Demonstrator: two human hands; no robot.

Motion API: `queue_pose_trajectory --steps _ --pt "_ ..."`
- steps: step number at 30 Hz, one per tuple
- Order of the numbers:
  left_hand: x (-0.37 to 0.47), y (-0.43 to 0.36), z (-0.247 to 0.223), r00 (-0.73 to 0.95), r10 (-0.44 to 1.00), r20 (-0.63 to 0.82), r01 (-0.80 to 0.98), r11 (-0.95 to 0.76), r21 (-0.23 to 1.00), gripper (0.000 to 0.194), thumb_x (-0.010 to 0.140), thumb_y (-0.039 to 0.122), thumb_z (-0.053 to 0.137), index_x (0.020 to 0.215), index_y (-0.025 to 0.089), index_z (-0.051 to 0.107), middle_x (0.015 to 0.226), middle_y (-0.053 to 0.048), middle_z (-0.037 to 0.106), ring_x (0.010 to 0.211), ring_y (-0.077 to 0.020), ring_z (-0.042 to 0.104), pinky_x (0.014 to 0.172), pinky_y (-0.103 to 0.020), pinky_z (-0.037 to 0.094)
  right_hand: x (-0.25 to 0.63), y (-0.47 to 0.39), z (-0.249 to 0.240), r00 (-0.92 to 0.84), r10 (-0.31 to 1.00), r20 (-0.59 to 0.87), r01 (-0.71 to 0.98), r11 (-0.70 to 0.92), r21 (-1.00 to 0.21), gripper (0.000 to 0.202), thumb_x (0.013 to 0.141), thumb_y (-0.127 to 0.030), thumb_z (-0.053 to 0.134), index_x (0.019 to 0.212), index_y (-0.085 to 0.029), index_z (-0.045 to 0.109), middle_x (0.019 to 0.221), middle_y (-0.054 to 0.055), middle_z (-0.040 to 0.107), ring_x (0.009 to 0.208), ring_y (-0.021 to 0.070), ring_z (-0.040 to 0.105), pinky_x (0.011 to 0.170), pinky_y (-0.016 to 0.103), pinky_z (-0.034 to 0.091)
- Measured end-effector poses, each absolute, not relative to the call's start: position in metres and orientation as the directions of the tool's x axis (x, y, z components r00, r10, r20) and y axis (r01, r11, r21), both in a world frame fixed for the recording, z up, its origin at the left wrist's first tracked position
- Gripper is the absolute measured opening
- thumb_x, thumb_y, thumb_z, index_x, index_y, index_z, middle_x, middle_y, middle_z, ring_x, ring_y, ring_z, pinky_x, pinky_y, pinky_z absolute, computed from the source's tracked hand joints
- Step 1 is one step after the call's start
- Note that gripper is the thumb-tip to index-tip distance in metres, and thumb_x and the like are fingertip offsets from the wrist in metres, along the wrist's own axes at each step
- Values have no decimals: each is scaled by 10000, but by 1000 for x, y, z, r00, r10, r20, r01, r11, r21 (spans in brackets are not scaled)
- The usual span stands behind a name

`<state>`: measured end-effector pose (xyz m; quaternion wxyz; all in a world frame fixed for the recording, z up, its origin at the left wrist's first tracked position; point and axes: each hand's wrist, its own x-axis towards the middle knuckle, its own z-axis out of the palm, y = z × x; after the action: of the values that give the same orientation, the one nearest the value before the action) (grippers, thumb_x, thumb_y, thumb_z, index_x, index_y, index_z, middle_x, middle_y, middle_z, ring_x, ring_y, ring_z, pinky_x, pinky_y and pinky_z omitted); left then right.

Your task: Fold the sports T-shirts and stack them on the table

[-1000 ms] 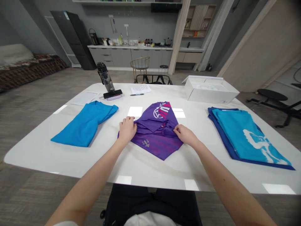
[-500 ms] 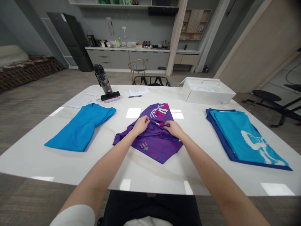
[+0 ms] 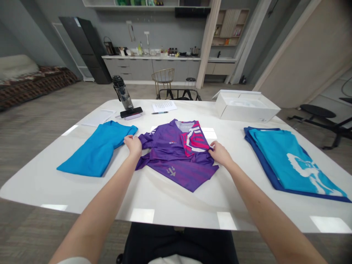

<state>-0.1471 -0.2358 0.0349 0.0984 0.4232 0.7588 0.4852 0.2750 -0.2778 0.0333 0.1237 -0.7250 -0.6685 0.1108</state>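
Note:
A purple T-shirt [image 3: 165, 146] with a pink-and-white panel lies spread on the white table in front of me, its collar at the far side and its lower part creased and folded. My left hand [image 3: 134, 145] is closed at its left sleeve, close beside the blue T-shirt [image 3: 95, 152]. At the opposite side, my right hand [image 3: 220, 153] pinches the edge of the pink panel between thumb and fingers. Folded blue garments [image 3: 288, 159], light blue with a white print over dark blue, lie farther right.
Toward the back stand a dark-lidded bottle [image 3: 123, 93], a black phone-like object [image 3: 131, 112], paper sheets [image 3: 164, 106] with a pen [image 3: 160, 113], and an open white box [image 3: 244, 110]. The table's front edge [image 3: 176, 225] is close to my body.
My hands have moved apart, the left one leftward and the right one rightward. The bunched upper part of the purple T-shirt has opened out, showing its collar and pink panel.

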Motion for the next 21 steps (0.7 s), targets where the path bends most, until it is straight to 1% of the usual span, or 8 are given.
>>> queue_pose_trajectory --steps 2,4,7,10,13,16,19,21 --pt "-138 -245 39 -518 742 426 725 117 678 318 901 144 454 1211 160 527 1254 -168 572 1256 -274 530 1102 -463 429 268 -278 37 -86 989 121 956 116 -268 442 887 -261 608 1324 -203 594 1238 139 644 1107 283 600 884 356 465" --pt "-118 -249 44 -221 851 477 856 -65 513 322 919 151 466 1222 182 569 1282 -144 585 1269 -260 542 1124 -412 427 255 -275 43 -266 948 175 938 296 -180 487 870 -225 624 1357 -235 597 1320 135 599 1203 309 535 963 399 431" --pt "-85 -245 46 180 934 310 883 -292 367 328 962 174 441 1231 217 624 1277 -109 624 1217 -238 598 1091 -366 463 229 -265 51 -438 888 142 882 455 -126 474 860 -191 626 1330 -249 630 1335 118 602 1213 299 523 992 406 400" --pt "-66 -227 38 277 946 170 893 -319 318 401 1021 265 397 1365 187 588 1399 -140 593 1276 -254 583 1098 -384 459 209 -255 56 -498 862 92 850 507 -144 363 854 -164 603 1199 -233 692 1214 99 681 1151 272 577 966 369 401" --pt "-67 -209 25 209 977 39 933 -211 292 530 1052 420 336 1492 173 496 1562 -177 472 1451 -313 437 1187 -517 353 209 -246 56 -328 938 113 902 346 -257 290 858 -171 566 1097 -239 717 1107 69 743 1026 247 645 873 318 434" --pt "-81 -199 16 92 994 -65 962 -72 263 630 1026 573 298 1572 279 407 1685 -114 299 1562 -338 241 1221 -647 206 240 -240 55 41 983 180 899 42 -436 293 878 -214 512 1077 -222 727 1021 78 773 925 248 675 789 299 459" --pt "-92 -197 13 49 994 -96 969 -25 245 698 985 670 275 1601 352 349 1716 -55 209 1584 -338 163 1221 -690 132 295 -239 50 363 918 160 814 -229 -534 310 891 -250 477 995 -170 759 965 141 773 913 279 684 779 321 476" --pt "-96 -198 13 42 994 -100 971 -17 239 736 968 701 263 1610 350 332 1720 -51 189 1587 -341 150 1221 -700 103 333 -241 45 539 841 52 725 -432 -536 373 930 -343 471 976 -131 774 946 202 760 920 318 695 773 356 493"
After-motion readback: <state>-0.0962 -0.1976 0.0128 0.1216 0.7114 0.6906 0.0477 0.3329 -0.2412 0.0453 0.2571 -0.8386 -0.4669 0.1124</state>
